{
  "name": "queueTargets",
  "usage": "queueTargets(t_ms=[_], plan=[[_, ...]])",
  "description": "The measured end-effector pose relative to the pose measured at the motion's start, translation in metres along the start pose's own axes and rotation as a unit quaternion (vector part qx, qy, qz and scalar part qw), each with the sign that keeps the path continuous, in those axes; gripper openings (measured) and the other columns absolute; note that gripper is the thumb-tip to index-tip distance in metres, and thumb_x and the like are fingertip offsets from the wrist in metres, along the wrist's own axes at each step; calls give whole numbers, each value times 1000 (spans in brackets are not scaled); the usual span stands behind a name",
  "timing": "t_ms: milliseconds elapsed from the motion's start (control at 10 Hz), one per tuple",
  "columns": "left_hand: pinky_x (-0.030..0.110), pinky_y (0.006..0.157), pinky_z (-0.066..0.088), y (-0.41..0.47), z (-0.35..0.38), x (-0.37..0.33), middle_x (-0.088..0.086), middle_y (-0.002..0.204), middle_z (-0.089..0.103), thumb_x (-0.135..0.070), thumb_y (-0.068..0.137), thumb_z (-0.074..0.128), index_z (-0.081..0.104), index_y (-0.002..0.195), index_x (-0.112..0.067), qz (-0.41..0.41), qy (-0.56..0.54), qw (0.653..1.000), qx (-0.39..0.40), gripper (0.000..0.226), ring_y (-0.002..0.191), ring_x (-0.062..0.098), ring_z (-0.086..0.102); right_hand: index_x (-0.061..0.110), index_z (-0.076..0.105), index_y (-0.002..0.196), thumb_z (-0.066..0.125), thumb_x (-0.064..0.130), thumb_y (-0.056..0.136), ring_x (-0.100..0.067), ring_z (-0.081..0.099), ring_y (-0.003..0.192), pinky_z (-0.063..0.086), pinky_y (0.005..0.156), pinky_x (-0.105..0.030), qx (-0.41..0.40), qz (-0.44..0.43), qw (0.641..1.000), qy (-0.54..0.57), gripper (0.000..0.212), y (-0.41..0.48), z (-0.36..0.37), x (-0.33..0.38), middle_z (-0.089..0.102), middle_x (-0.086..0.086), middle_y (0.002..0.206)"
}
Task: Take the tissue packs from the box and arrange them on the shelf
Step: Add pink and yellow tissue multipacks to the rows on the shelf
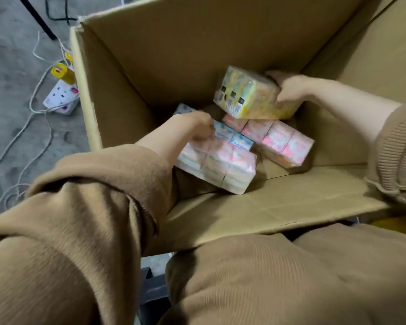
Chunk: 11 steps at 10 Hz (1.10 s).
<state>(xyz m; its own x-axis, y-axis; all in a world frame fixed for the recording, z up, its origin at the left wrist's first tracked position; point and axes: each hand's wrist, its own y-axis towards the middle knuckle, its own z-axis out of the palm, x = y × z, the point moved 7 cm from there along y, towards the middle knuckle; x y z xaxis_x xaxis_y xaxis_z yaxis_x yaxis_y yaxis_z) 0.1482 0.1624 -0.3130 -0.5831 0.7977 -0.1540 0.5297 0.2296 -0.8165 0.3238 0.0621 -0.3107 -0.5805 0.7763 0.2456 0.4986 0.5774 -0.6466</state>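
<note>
**Both hands in the box, a pack in each**

My left hand (195, 127) curls over the top edge of the near pink pack (217, 165), I judge to lift it. The blue pack (230, 134) and far pink pack (279, 141) lie on the floor of the box (150, 55). My right hand (288, 90) grips the yellow pack (246, 95), tilted above them. No shelf shows.

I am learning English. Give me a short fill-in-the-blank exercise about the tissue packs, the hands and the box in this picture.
1. The right hand grips the raised pack, which is mostly ___.
2. The left hand grips the nearest pack, which is ___.
3. The power strip lies on the floor to the ___ of the box.
Missing words: yellow; pink; left.
</note>
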Motion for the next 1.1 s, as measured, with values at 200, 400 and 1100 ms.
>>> queueTargets(t_ms=[200, 400, 1100], plan=[[34, 87, 42, 4, 12, 1, 10, 135, 53, -41, 96, 41, 50, 132, -12, 36, 41, 997, 53, 47, 119, 30, 52, 18, 34, 139, 83, 24, 63, -36, 28, 137, 28, 112, -43, 12, -19, 999, -39, 91, 5, -1, -7, 24, -11, 150], [31, 90, 44, -4, 2, -5, 5, 115, 61, -40, 79, 68, 62, 117, -12, 63, 63, 991, 104, 47, 107, 24, 56, 9, 37, 129, 83, 42, 58, -32, 53, 96, 40, 75, -34, 59, -65, 989, -121, 90, -32, 3, 27, 53, -10, 106], [38, 103, 47, 0, 30, -5, 1, 125, 59, -52, 57, 79, 52, 127, -18, 0, 80, 979, 189, 82, 111, 24, 58, 9, 49, 126, 72, 55, 66, -29, 51, 108, 43, 91, -34, 41, -4, 997, -62, 79, -61, -5, 8, 53, -18, 124]])
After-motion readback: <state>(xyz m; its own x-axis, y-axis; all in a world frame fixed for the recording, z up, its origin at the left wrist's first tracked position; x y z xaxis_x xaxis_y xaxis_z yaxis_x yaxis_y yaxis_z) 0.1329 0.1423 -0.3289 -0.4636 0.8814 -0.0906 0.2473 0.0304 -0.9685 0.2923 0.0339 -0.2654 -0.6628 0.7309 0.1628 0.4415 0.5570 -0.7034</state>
